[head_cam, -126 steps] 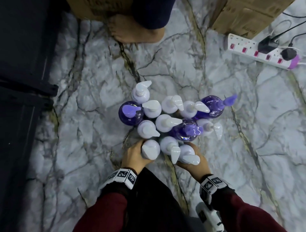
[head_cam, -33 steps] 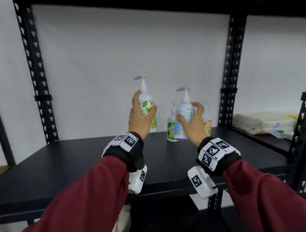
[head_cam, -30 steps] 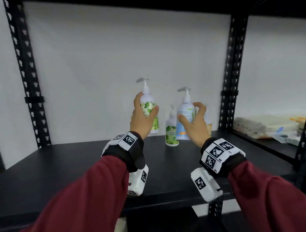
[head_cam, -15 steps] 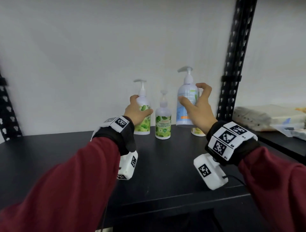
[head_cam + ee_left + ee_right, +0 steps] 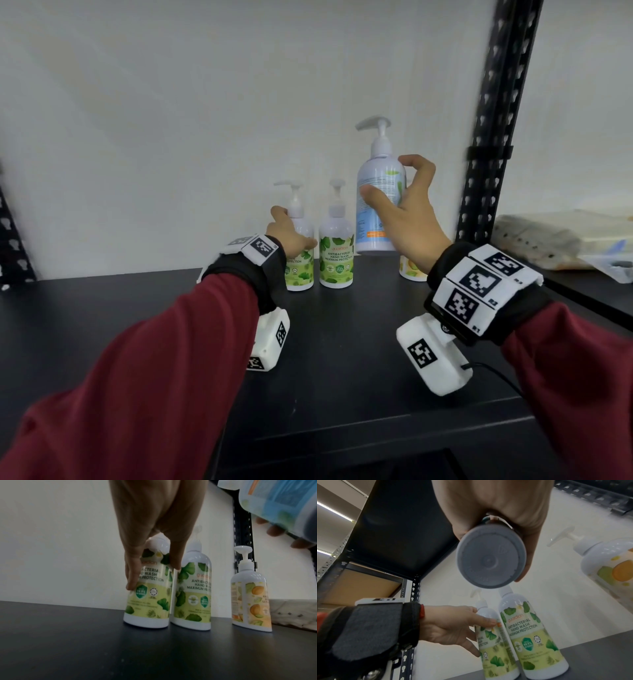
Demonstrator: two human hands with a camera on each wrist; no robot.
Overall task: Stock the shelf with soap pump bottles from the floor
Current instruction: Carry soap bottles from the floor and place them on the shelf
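Observation:
A white pump bottle with a green leaf label (image 5: 301,270) stands upright on the black shelf (image 5: 342,349), and my left hand (image 5: 294,236) grips its body, thumb and fingers around it (image 5: 149,595). It stands right beside a second green-label bottle (image 5: 336,253) (image 5: 192,595). My right hand (image 5: 387,176) holds a taller blue-label pump bottle (image 5: 378,205) in the air above the shelf; its round base (image 5: 491,557) faces the right wrist camera. An orange-label bottle (image 5: 411,272) (image 5: 250,601) stands behind my right hand, mostly hidden in the head view.
A white wall backs the shelf. A black perforated upright (image 5: 493,137) rises at the right. Beyond it, the neighbouring shelf holds pale wrapped packages (image 5: 565,240). Bare shelf board stretches left of the bottles and towards the front edge.
My left hand has brought the green-label bottle down onto the shelf beside the other green one. My right hand has lifted the blue-label bottle higher. The view has moved closer.

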